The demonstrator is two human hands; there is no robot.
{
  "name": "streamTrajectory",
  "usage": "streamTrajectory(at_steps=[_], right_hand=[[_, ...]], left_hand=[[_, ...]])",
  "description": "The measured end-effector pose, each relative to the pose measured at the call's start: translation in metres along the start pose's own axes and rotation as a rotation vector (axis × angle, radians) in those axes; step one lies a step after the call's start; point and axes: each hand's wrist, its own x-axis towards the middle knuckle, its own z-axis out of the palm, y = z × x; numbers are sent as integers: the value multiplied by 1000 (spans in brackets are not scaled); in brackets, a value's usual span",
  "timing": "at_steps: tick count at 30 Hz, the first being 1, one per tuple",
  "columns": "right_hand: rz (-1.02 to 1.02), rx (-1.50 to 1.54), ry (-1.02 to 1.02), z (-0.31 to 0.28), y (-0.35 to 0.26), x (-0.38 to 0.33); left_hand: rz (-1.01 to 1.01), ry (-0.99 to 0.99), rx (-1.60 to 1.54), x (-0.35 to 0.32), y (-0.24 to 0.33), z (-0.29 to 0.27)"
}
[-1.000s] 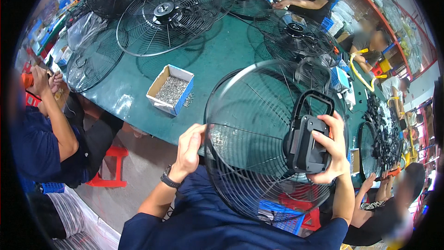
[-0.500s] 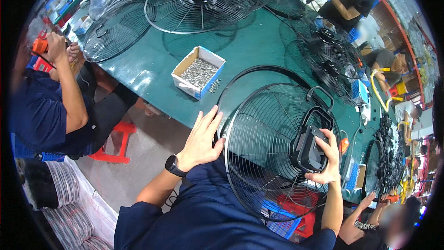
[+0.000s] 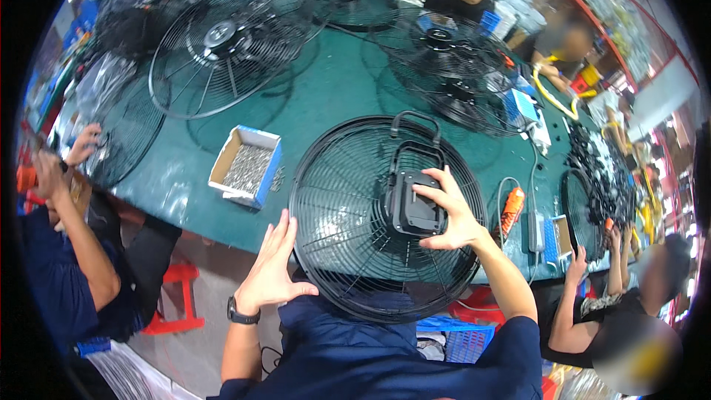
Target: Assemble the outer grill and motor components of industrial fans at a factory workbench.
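Note:
A round black fan guard [image 3: 344, 207] lies at the table's front edge, over a black ring whose rim shows beneath it. At its middle sits a black motor housing [image 3: 418, 204] with a loop handle [image 3: 415, 120] behind it. My right hand [image 3: 455, 215] grips this housing from the right, fingers across its top and thumb at its near edge. My left hand [image 3: 270, 270] is open, fingers spread upward against the guard's left rim; whether the palm presses on it I cannot tell. Beyond that hand stands a small open box [image 3: 244, 167] of metal pins or screws.
Assembled fans [image 3: 222, 37] stand at the back of the green table [image 3: 311, 81]. An orange power screwdriver [image 3: 511, 211] and a power strip [image 3: 535, 233] lie to the right. Co-workers sit at left and right. A red stool [image 3: 178, 300] stands on the floor at left.
The fan guard went from tilted toward me to lying flat over the black ring. Both hands moved with it. My view has shifted, so the table's things appear further left.

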Motion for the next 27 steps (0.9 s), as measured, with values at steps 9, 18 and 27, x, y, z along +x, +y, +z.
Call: streamTrajectory(at_steps=[9, 18, 27], right_hand=[[342, -465, 799, -56, 62, 20], [308, -575, 866, -86, 144, 20], [411, -503, 747, -167, 204, -53]], left_hand=[[-104, 4, 18, 3, -1, 6], [-147, 12, 20, 4, 2, 9], [-148, 20, 6, 7, 5, 7]])
